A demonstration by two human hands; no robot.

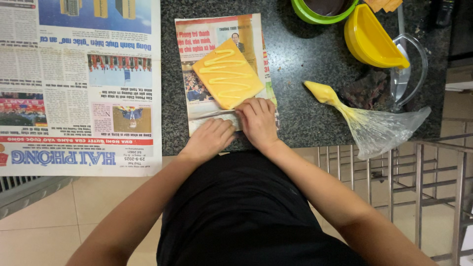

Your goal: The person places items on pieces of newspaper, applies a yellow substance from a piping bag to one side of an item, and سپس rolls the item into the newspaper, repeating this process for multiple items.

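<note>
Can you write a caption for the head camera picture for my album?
Both hands, left hand and right hand, press the newspaper sheet under a yellow slab with zigzag cream.

A large open newspaper (pixel 79 83) is lying flat at nine o'clock, its edge overhanging the dark speckled stone counter (pixel 305 98). A clear plastic piping bag (pixel 364 118) with yellow cream in its tip is resting on the counter at three o'clock. A yellow plastic bowl (pixel 372 37) is tilting against a clear glass vessel (pixel 409 69) at two o'clock. A green-rimmed bowl (pixel 320 12) is sitting at one o'clock. A steel rack (pixel 419 182) is standing at four o'clock over the tiled floor (pixel 74 216).
</note>
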